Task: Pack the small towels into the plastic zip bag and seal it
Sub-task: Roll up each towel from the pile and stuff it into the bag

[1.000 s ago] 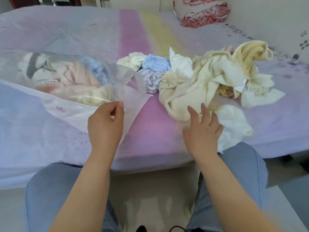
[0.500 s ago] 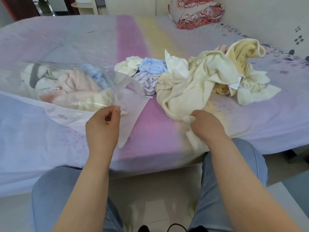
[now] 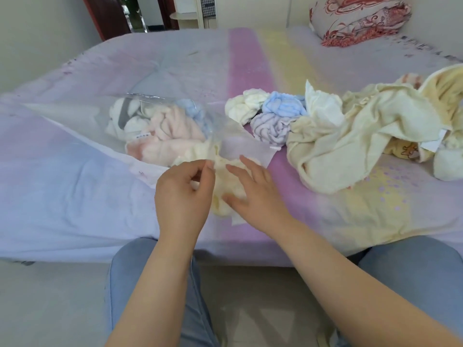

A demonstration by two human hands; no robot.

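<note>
Bed: wide bed under a lilac sheet with pink and yellow stripes; carries everything listed.
Loose pile: crumpled cream and yellow cloths, right of the bag, not yet packed.
Bag: clear plastic zip bag, lying flat left of centre; long axis runs left to right, closed end far left, mouth pointing right toward the hands; holds pink, white and blue towels.
Rolled towels: white, blue and lilac rolls just beyond the mouth, apart from it.
Towel in hand: small pale-yellow towel at the mouth.
Left hand: fingers curled, pinching the bag's upper lip.
Right hand: fingers spread, pressing the towel inward.
Method (judgement): keep the lip lifted; push the towel leftward along the axis, deep, clear of the zip track.
</note>
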